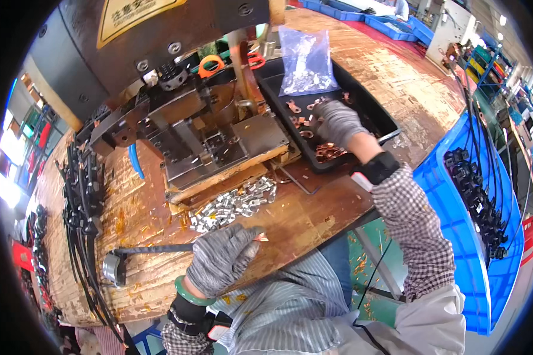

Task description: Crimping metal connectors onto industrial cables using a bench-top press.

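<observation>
My left hand (224,260), in a grey knit glove, is closed around a black cable (160,249). The cable's bare copper end (261,237) sticks out past my fingers, and a round black connector (114,267) hangs at its other end. My right hand (339,122), gloved alike, reaches into a black tray (391,127). Beneath and beside it lie copper ring terminals (328,152); its fingertips are blurred, so whether they hold one does not show. A clear plastic bag of silvery terminals (307,62) rests at the tray's far end.
A press machine (219,145) stands ahead, with loose silver terminals (234,204) at its front edge. An L-shaped hex key (296,180) lies beside it. Black cables with connectors (83,201) are bundled at left. At right stands a blue crate (450,236) holding more black cable parts.
</observation>
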Tool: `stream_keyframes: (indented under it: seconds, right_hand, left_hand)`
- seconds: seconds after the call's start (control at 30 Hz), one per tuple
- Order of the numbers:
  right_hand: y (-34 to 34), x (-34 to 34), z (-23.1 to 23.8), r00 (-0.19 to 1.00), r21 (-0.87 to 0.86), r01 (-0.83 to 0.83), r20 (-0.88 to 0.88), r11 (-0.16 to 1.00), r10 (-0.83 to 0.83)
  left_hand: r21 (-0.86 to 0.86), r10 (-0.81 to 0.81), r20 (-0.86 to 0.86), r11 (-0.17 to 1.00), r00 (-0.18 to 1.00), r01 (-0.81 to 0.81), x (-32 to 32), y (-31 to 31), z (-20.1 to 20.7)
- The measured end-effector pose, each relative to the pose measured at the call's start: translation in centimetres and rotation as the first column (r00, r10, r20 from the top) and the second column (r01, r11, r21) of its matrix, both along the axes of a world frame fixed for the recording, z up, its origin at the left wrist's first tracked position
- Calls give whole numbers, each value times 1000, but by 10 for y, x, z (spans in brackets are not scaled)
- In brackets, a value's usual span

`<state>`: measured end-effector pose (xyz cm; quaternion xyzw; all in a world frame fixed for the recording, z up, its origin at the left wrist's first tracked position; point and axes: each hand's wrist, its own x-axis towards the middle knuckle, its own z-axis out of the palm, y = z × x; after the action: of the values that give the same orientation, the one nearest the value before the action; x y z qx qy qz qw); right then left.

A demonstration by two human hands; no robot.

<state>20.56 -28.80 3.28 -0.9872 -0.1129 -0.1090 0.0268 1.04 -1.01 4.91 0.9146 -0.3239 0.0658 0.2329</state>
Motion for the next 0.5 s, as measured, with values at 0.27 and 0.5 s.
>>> stream_keyframes:
  seconds: [0.27, 0.5]
  right_hand:
    - [20, -122, 37, 904, 974, 59, -144, 218, 402]
    - [65, -176, -15, 801, 969, 157, -237, 188, 550]
  left_hand:
    - [-119, -35, -61, 993, 998, 28, 12, 15, -9]
    - [-133, -39, 65, 990, 997, 48, 13, 16, -10]
